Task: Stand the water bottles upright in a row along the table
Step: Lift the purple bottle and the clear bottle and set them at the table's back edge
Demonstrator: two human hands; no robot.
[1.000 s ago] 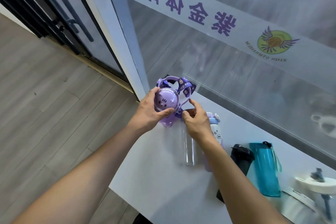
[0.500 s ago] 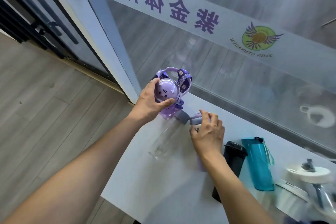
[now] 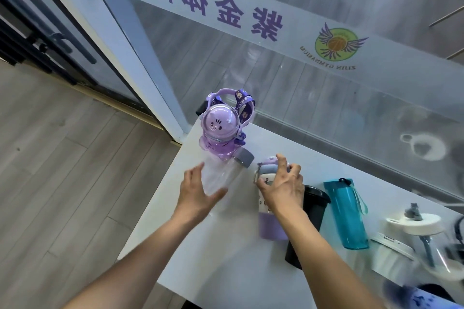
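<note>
A purple cat-faced bottle (image 3: 221,130) with a strap stands upright at the table's far left corner, with no hand on it. Just in front of it a clear bottle (image 3: 216,178) with a grey cap lies on its side. My left hand (image 3: 198,194) hovers over the clear body with fingers spread. My right hand (image 3: 282,187) is closed over the lid end of a lilac-and-white bottle (image 3: 272,227); I cannot tell whether that bottle is lifted off the table. To the right lie a black bottle (image 3: 312,211) and a teal bottle (image 3: 347,216).
The white table (image 3: 226,271) runs along a glass wall (image 3: 313,98) with a frosted band and logo. A clear bottle with a white lid (image 3: 421,224) and other blurred items sit at the right end. Wooden floor lies to the left.
My left hand let go of the purple cat bottle, which now stands alone, and dropped to the clear bottle. My right hand closed on the lilac bottle's lid.
</note>
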